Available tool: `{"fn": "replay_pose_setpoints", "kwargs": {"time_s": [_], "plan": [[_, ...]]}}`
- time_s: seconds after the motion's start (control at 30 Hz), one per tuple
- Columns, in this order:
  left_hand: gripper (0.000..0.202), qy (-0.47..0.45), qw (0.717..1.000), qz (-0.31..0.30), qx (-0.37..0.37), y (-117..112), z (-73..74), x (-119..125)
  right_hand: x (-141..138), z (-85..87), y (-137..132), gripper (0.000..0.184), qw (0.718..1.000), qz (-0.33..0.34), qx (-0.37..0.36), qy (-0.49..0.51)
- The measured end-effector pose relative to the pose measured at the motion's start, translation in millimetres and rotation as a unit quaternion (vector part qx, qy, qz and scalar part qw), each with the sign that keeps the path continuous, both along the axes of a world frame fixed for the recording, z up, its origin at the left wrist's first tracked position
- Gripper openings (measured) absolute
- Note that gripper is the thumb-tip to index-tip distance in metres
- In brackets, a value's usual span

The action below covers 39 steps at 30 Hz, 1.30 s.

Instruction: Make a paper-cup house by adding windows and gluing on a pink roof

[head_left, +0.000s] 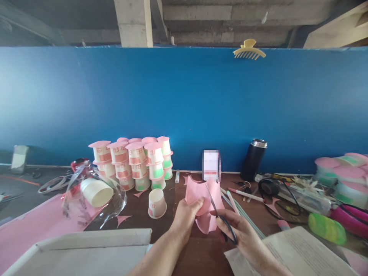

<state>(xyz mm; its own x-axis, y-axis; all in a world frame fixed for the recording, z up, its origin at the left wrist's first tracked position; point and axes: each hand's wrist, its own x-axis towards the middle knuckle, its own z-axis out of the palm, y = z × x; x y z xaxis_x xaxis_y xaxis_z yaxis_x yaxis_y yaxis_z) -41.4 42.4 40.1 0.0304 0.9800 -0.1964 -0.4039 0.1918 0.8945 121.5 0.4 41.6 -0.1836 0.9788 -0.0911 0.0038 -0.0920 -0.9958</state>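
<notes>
My left hand (185,218) pinches a sheet of pink foam (197,193) by its lower left edge and holds it above the brown table. My right hand (237,230) grips black scissors (220,214) whose blades point up into the pink sheet near its middle. A single white paper cup (156,203) stands upside down just left of my left hand. Behind it rises a stack of paper-cup houses with pink roofs (135,161).
A blue partition (184,103) closes the back, with a yellow hair claw (248,50) on top. A black flask (253,160), pens (245,195), tape rolls (340,172), a plastic bag of cups (92,193), a white cardboard box (80,249) and printed paper (299,253) lie around.
</notes>
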Motion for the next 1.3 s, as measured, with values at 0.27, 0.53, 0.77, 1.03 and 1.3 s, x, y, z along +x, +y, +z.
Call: {"fn": "replay_pose_setpoints", "kwargs": {"time_s": [0.27, 0.53, 0.77, 1.03, 1.3], "plan": [[0.040, 0.023, 0.999, -0.017, 0.025, 1.1, -2.9, -0.4, 0.9, -0.9, 2.4, 0.061, 1.000, -0.007, 0.008, -0.017], [0.042, 0.022, 0.999, -0.023, 0.026, 2.0, -4.3, -0.3, 1.2, 0.3, 3.4, 0.063, 0.999, -0.013, 0.014, -0.028], [0.042, 0.022, 0.999, -0.023, 0.023, 4.0, -6.2, 0.1, 2.7, -1.4, 4.5, 0.063, 0.999, -0.009, 0.014, -0.038], [0.039, 0.025, 0.999, -0.021, 0.029, 2.3, -5.1, 0.0, 0.3, 1.8, 2.7, 0.060, 1.000, -0.015, 0.007, -0.024], [0.039, 0.031, 0.999, -0.024, 0.037, 4.1, -7.5, -0.3, 1.1, -3.7, 4.2, 0.058, 0.999, -0.014, 0.014, -0.033]]}}
